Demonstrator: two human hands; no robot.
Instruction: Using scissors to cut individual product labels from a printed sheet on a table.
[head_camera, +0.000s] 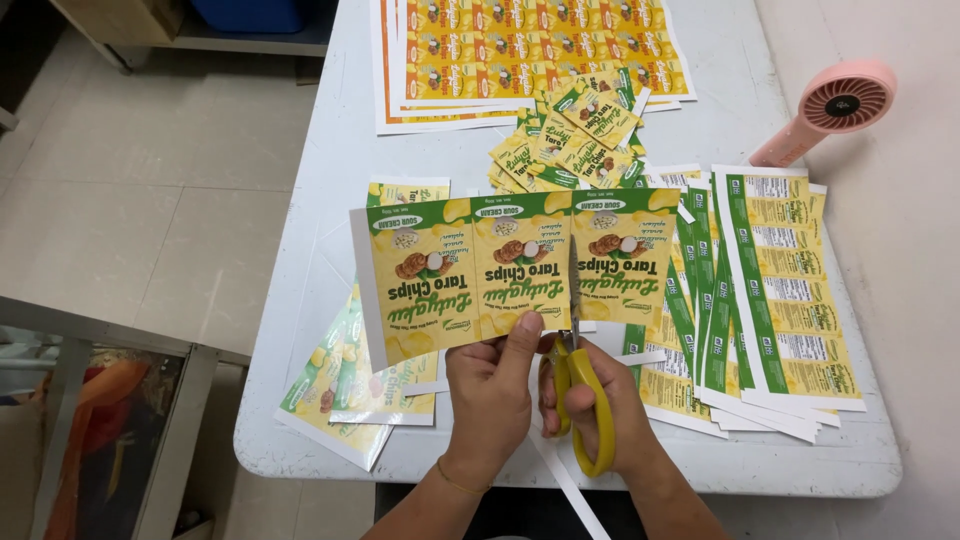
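Left hand (490, 385) is up off the desk (330, 150), thumb and fingers pinched shut on the bottom edge of a strip of three printed labels (515, 268), yellow and green, held up flat toward the camera. Right beside it, almost knuckle to knuckle, the right hand (590, 400) is wrapped closed through the yellow handles of the scissors (578, 385). The blades point up and away from that hand and meet the strip between the middle label and the one on the right; a cut line runs up there, though how wide the blades stand I cannot tell, since the paper covers them.

A thin white paper offcut (570, 485) hangs down below both hands, over the desk's near edge. Left of the left hand lies a small stack of green and yellow sheets (345, 390), one corner past the desk edge. To the right of the right hand, long strips of back labels (780, 290) are fanned out overlapping. Beyond the held strip, farther from both hands, sits a loose pile of cut single labels (575, 140), and past that the uncut orange and yellow printed sheets (520, 60). Off at the far right of the right hand, a pink handheld fan (830, 110) lies on the desk.
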